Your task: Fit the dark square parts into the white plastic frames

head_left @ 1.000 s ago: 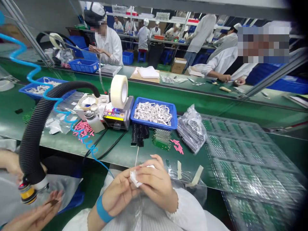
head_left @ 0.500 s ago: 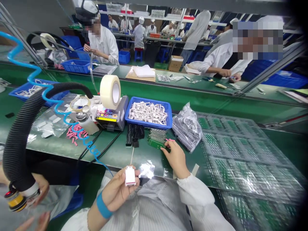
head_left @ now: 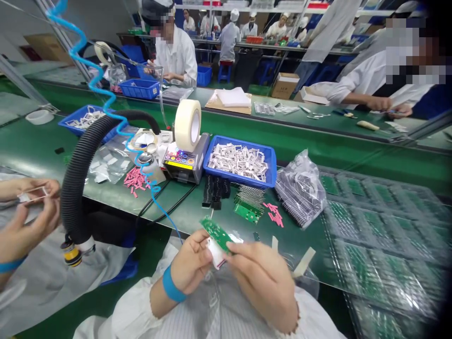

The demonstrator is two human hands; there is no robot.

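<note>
My left hand [head_left: 192, 261], a blue band round its wrist, is closed on a small white plastic part [head_left: 216, 253] close to my body. My right hand [head_left: 264, 280] pinches a green circuit board [head_left: 217, 233] by its near end. The board lies slanted over the white part and hides much of it; I cannot tell whether they touch. Beyond my hands, a stack of green circuit boards [head_left: 247, 212] lies on the bench beside pink strips [head_left: 274, 214] and black strip parts [head_left: 216, 193].
A blue tray [head_left: 240, 180] of white frames stands behind the boards. To its left are a tape roll [head_left: 187, 125] on a device and a black hose [head_left: 79, 183]. Plastic trays of boards [head_left: 381, 235] fill the right. A co-worker's hands [head_left: 35, 212] hold a frame at left.
My right hand has taken a circuit board from the stack and brought it to the white part in my left hand. The view has swung left; a co-worker's hands now hold a frame.
</note>
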